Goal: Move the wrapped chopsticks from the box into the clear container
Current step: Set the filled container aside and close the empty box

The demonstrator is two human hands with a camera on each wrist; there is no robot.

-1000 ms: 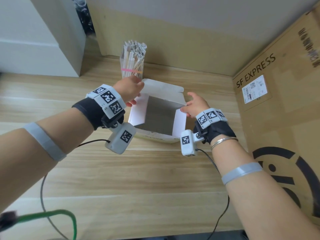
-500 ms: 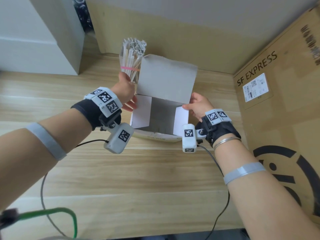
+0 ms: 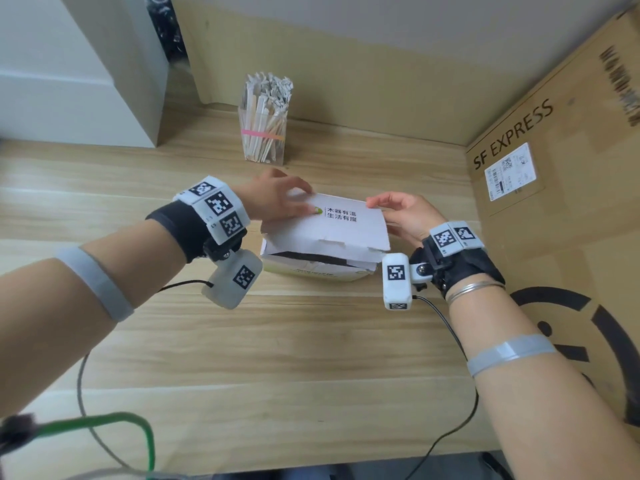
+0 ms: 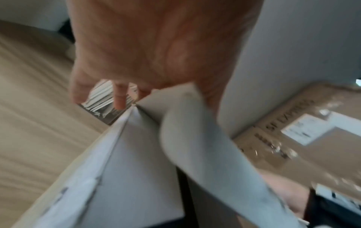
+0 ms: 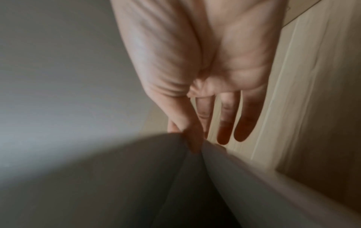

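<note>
A white cardboard box point(image 3: 311, 273) stands on the wooden table, its printed lid point(image 3: 346, 230) lowered almost flat with a dark gap at the front. My left hand point(image 3: 277, 199) pinches the lid's far left corner, thumb on one side of the lid point(image 4: 195, 123). The far right corner of the lid point(image 5: 136, 169) is pinched by my right hand point(image 3: 401, 213) between thumb and forefinger, the other fingers point(image 5: 224, 123) straight. Behind the box, the clear container point(image 3: 263, 147) holds several wrapped chopsticks point(image 3: 268, 95) upright, bound by a pink band. The box's inside is hidden.
A large brown SF EXPRESS carton point(image 3: 554, 202) walls off the right side. A white cabinet point(image 3: 69, 81) stands at the back left. Cables point(image 3: 104, 427) trail along the table's near edge. Bare wood lies between me and the box.
The lid, upright half a second ago, has swung down over the box. Both hands came forward with it, and the container behind is now in full view.
</note>
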